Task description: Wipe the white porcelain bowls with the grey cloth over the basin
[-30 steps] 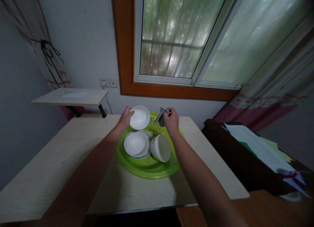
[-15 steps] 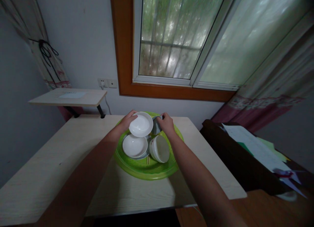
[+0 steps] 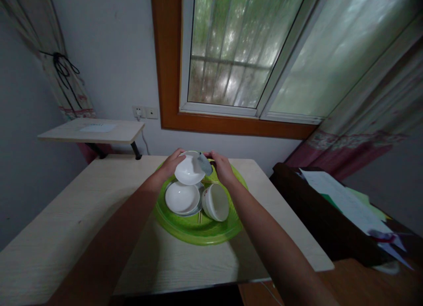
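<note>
My left hand (image 3: 172, 162) grips the left rim of a white bowl (image 3: 187, 170), held tilted above the far part of a round green tray (image 3: 205, 240). On the bowl's right rim lies a grey cloth (image 3: 205, 164), and my right hand (image 3: 220, 165) is closed on it. Below the held bowl, another white bowl (image 3: 181, 198) rests on a grey-patterned plate in the tray. Beside it, stacked white bowls (image 3: 216, 203) lie tipped on their side. Chopsticks (image 3: 200, 217) show partly between and beneath the dishes.
The tray stands on a pale wooden table (image 3: 109, 222) against the wall. A small raised shelf (image 3: 122, 132) with a paper label is at the back left. Right of the table, papers (image 3: 343, 200) lie on a dark brown piece of furniture (image 3: 304, 209). A window is ahead.
My right hand has moved left with the cloth, from beside the bowl onto its right rim. The held bowl has come slightly lower and nearer the other bowl.
</note>
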A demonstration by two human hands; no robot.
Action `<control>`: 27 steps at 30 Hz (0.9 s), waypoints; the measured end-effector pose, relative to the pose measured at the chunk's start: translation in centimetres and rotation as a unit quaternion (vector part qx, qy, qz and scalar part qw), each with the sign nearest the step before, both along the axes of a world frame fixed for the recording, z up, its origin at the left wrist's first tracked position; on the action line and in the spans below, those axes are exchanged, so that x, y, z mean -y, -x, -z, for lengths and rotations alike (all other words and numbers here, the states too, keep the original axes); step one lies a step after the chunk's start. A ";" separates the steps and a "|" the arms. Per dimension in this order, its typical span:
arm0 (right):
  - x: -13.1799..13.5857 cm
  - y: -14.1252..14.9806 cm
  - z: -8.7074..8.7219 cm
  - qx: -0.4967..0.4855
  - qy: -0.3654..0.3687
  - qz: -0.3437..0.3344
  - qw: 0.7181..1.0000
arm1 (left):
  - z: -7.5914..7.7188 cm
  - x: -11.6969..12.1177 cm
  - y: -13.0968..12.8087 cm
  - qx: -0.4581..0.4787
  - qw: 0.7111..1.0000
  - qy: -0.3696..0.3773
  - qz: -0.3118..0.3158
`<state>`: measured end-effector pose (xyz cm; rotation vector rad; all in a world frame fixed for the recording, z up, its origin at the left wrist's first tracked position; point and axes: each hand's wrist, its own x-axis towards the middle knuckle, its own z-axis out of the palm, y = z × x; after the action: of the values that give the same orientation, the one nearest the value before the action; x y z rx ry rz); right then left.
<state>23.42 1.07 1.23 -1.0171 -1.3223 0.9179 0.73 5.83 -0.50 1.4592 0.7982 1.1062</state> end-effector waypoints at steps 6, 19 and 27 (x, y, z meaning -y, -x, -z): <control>-0.3 0.3 0.7 0.075 -0.047 -0.027 0.996 | -0.4 0.4 0.2 -0.046 0.996 -0.067 -0.030; 1.0 0.9 -0.5 0.423 -0.142 0.045 0.894 | -1.4 1.6 0.2 -0.280 0.913 -0.269 -0.124; 1.6 1.9 -0.5 0.527 -0.198 0.087 0.822 | -2.6 3.2 -0.3 -0.362 0.873 -0.300 -0.133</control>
<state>21.52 -0.50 1.78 -1.3247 -2.1533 -0.1834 1.06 2.61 2.07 2.4236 1.2717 1.0519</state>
